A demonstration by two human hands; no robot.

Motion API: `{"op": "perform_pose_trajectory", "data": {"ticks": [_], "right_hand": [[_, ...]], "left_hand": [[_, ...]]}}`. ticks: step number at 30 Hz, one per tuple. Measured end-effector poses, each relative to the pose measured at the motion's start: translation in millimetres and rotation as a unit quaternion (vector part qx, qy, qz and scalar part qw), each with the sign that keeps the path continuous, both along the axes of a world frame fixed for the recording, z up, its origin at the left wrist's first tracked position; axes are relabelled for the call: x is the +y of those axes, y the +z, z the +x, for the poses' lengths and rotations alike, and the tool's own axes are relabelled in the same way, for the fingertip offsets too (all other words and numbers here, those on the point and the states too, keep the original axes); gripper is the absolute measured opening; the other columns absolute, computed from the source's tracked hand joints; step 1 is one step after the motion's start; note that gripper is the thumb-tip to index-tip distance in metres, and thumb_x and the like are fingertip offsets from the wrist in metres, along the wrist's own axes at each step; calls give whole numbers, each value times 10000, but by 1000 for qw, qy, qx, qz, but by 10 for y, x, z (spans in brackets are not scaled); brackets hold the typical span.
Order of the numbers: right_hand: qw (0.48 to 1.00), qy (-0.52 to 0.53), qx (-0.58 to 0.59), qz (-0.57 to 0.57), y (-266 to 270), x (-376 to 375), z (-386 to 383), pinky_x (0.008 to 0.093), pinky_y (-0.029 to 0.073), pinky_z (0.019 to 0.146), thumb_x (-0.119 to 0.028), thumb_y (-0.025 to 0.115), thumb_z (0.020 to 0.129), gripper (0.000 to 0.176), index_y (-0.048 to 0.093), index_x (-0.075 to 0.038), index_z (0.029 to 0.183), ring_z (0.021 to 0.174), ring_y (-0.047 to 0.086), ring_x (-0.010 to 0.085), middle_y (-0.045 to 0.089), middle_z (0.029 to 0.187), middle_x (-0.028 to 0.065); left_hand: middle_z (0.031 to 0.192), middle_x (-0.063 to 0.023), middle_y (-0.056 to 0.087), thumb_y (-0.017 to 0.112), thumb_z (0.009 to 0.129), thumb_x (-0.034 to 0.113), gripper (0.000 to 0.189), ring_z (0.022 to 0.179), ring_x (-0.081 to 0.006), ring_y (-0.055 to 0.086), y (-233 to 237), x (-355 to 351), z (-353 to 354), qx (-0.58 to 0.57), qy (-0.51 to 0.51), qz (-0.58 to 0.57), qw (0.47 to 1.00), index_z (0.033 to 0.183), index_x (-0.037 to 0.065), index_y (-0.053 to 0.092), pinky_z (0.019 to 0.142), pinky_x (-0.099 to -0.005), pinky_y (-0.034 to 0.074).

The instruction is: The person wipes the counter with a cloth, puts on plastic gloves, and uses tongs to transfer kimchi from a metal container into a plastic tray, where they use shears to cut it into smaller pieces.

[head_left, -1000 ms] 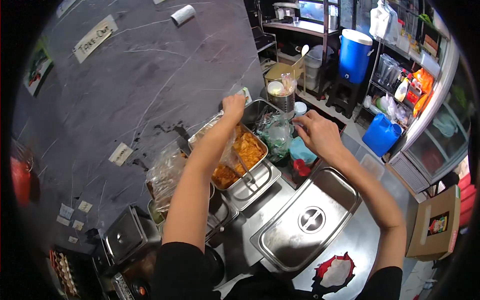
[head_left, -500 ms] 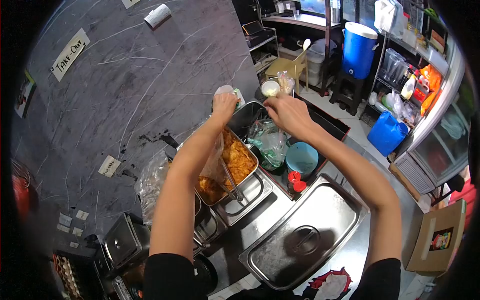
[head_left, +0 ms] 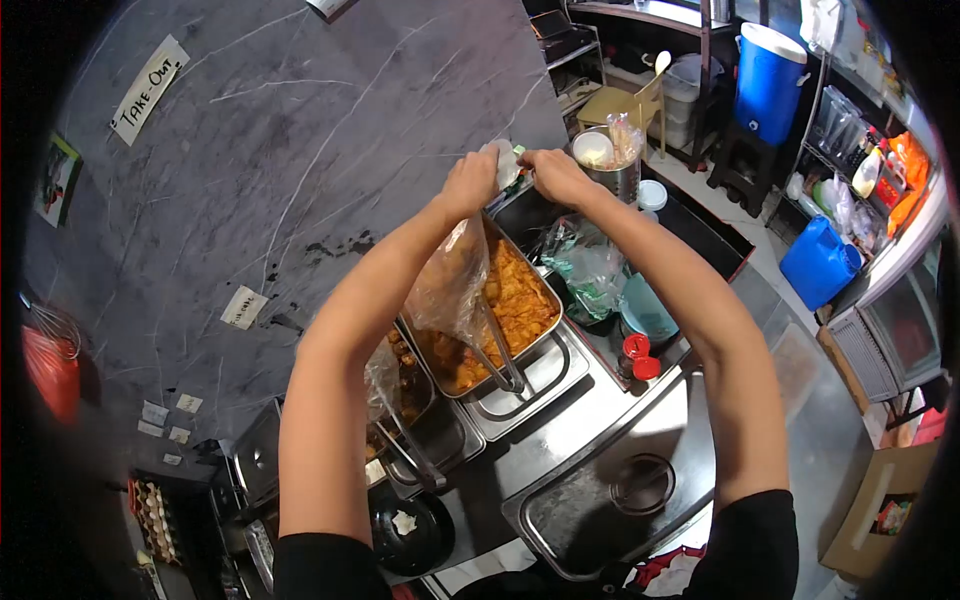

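Note:
My left hand (head_left: pixel 468 186) is raised over the far end of a steel tray (head_left: pixel 553 352) of orange food and grips a clear plastic film (head_left: pixel 448 285) that hangs down over the food. My right hand (head_left: pixel 552 176) is right beside it. Its fingers pinch a small white and green bundle (head_left: pixel 507 160) held between the two hands. Metal tongs (head_left: pixel 497 352) lie in the tray.
A second food tray (head_left: pixel 405 372) with tongs sits nearer left. A steel lid (head_left: pixel 615 495) lies at the front. To the right are a crumpled plastic bag (head_left: pixel 585 265), a teal bowl (head_left: pixel 648 310), red-capped bottles (head_left: pixel 637 355) and a steel cup (head_left: pixel 612 168). A dark wall (head_left: pixel 300 130) is behind.
My right hand has moved left from the steel cup and now meets my left hand at the white bundle. The plastic film is lifted higher off the tray.

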State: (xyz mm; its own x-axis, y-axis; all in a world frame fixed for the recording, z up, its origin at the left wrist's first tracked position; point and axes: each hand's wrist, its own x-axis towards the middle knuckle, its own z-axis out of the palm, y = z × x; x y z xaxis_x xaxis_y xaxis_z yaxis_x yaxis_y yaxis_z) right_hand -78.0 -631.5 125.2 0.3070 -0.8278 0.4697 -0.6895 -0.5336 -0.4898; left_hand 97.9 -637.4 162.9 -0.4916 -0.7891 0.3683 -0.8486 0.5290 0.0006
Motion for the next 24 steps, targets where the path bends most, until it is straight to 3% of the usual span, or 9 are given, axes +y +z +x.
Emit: {"op": "perform_pose_trajectory", "data": {"ticks": [2, 5, 8, 9, 12, 13, 14, 20, 24], "right_hand": [[1000, 13, -18, 13, -50, -92, 75, 480, 508, 824, -21, 503, 816, 267, 638, 6, 1045, 972, 640, 400, 654, 988, 273], [987, -12, 74, 142, 105, -41, 96, 479, 485, 883, -62, 525, 839, 472, 502, -81, 1310, 1070, 617, 364, 639, 1139, 221], [976, 24, 148, 160, 181, -10, 57, 456, 484, 907, -85, 536, 845, 417, 546, -138, 1259, 1123, 591, 352, 622, 1207, 162], [981, 29, 162, 106, 114, -45, 95, 436, 483, 922, -101, 560, 841, 394, 566, -180, 1227, 1154, 571, 331, 593, 1266, 108], [995, -10, 100, 20, -74, -143, 181, 428, 478, 934, -113, 574, 846, 389, 570, -178, 1229, 1161, 563, 301, 574, 1284, 88], [995, 13, 79, -59, -133, -182, 198, 438, 489, 905, -141, 593, 859, 339, 594, -196, 1194, 1102, 598, 285, 618, 1192, 106], [995, 15, 78, -60, -161, -253, 215, 438, 489, 905, -141, 593, 859, 339, 594, -196, 1194, 1102, 598, 285, 618, 1192, 106], [987, 81, 103, 97, -178, -409, 252, 396, 504, 877, -266, 646, 869, 291, 652, -311, 1157, 1022, 641, 258, 672, 1053, 96], [978, 34, 158, 130, -129, -360, 300, 407, 482, 937, -327, 643, 872, 313, 645, -364, 1183, 1138, 586, 271, 601, 1252, 50]], "left_hand": [[852, -257, 642, 565, 861, 108, 144, 847, -466, 610, 11, -38, 23, 16, -9, 23, 1000, 952, 5, 524, 708, -529, 481], [869, -241, 642, 565, 867, 119, 146, 858, -461, 603, 118, 51, 9, 49, -12, 55, 997, 958, 16, 513, 714, -524, 466], [892, -224, 639, 557, 867, 107, 124, 869, -445, 602, 155, 88, 12, 38, -31, 43, 998, 955, 26, 527, 720, -511, 466], [904, -218, 635, 551, 867, 98, 110, 875, -437, 601, 175, 84, 22, 12, -58, 16, 998, 951, 27, 542, 724, -502, 470], [932, -197, 631, 550, 864, 86, 93, 886, -417, 601, 261, 69, 44, -37, -69, -4, 997, 917, 16, 578, 734, -478, 477], [932, -197, 631, 550, 864, 86, 93, 886, -417, 601, 284, 67, 56, -38, -67, -5, 997, 917, 16, 578, 734, -478, 477], [934, -191, 630, 556, 859, 91, 99, 894, -408, 601, 304, 70, 73, -38, -70, -3, 997, 907, 12, 592, 741, -472, 477], [939, -187, 627, 570, 835, 88, 124, 906, -396, 600, 338, 144, 224, 10, -68, 4, 998, 918, 6, 611, 766, -454, 478], [952, -185, 634, 576, 827, 83, 143, 876, -380, 614, 308, 134, 312, 59, -55, -6, 997, 939, 4, 617, 758, -421, 484]]}}
